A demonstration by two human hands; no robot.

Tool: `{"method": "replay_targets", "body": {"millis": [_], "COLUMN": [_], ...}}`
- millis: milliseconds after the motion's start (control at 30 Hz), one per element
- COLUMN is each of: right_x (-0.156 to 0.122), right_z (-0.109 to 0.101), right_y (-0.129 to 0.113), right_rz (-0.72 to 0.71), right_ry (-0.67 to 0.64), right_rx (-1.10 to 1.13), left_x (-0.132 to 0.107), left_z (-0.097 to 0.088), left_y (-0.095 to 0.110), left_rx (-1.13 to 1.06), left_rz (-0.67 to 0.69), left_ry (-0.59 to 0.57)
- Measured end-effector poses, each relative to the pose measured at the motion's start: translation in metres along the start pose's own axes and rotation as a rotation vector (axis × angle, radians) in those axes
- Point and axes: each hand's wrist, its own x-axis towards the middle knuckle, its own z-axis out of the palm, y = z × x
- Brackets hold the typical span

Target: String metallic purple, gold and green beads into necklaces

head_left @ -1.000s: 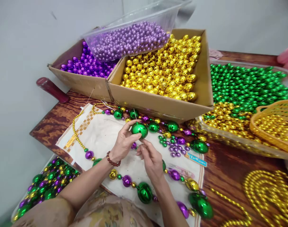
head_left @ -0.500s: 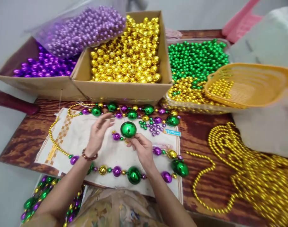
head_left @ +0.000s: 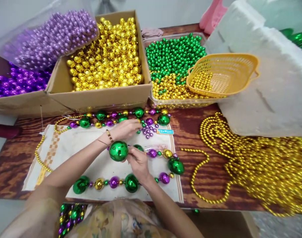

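Observation:
My right hand (head_left: 138, 162) pinches the strand just beside a large shiny green bead (head_left: 118, 150), holding it above the white cloth (head_left: 74, 145). My left hand (head_left: 125, 129) reaches forward over the far part of the bead strand (head_left: 111, 116), fingers curled down near the small loose purple and green beads (head_left: 148, 129). What its fingertips touch is hidden. The strand of green, purple and gold beads loops round the cloth, with its near row (head_left: 113, 182) close to my body.
Cardboard boxes of gold beads (head_left: 106, 62) and purple beads (head_left: 14, 86) stand behind the cloth, with a clear bag of lilac beads (head_left: 49, 36) on top. A clear tray of green and gold beads (head_left: 173, 59), a yellow basket (head_left: 222, 74), white foam (head_left: 265, 82) and piled gold bead strings (head_left: 260, 162) lie right.
The view has swung right. My left hand let go of the big green bead and reached forward to the far strand. My right hand now holds the bead alone, lower over the cloth.

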Motion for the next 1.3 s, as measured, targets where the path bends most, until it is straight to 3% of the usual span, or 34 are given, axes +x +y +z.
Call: {"method": "replay_targets", "body": {"millis": [133, 300, 433, 567, 633, 700, 867, 933, 1067, 1300], "right_x": [-0.005, -0.008, -0.009, -0.01, -0.008, -0.004, 0.015, 0.022, 0.03, 0.031], "right_z": [-0.004, -0.008, -0.009, -0.008, -0.007, -0.006, -0.004, -0.003, -0.001, 0.003], "right_y": [0.002, 0.012, 0.019, 0.018, 0.016, 0.014, 0.009, 0.008, 0.007, 0.001], "right_rz": [-0.051, -0.036, -0.026, -0.014, 0.004, 0.03, 0.088, 0.107, 0.106, 0.079], "right_ry": [0.037, 0.061, 0.046, 0.048, 0.06, 0.074, 0.027, -0.01, -0.103, -0.183], "right_rx": [-0.019, -0.096, -0.106, -0.097, -0.086, -0.081, -0.031, -0.001, -0.016, -0.083], "left_x": [0.021, 0.03, 0.028, 0.029, 0.026, 0.017, -0.045, -0.071, -0.102, -0.111], "left_z": [0.024, 0.042, 0.047, 0.047, 0.041, 0.028, -0.024, -0.043, -0.061, -0.063], "left_y": [0.002, -0.001, 0.002, 0.003, -0.001, -0.004, 0.008, 0.02, 0.035, 0.029], "left_rx": [0.203, 0.591, 0.711, 0.601, 0.407, 0.119, -0.786, -1.102, -1.399, -1.497], "left_rz": [0.141, 0.367, 0.414, 0.353, 0.27, 0.146, -0.347, -0.419, -0.393, -0.378], "left_ry": [-0.156, -0.339, -0.363, -0.31, -0.219, -0.058, 0.609, 0.796, 0.942, 1.016]}}
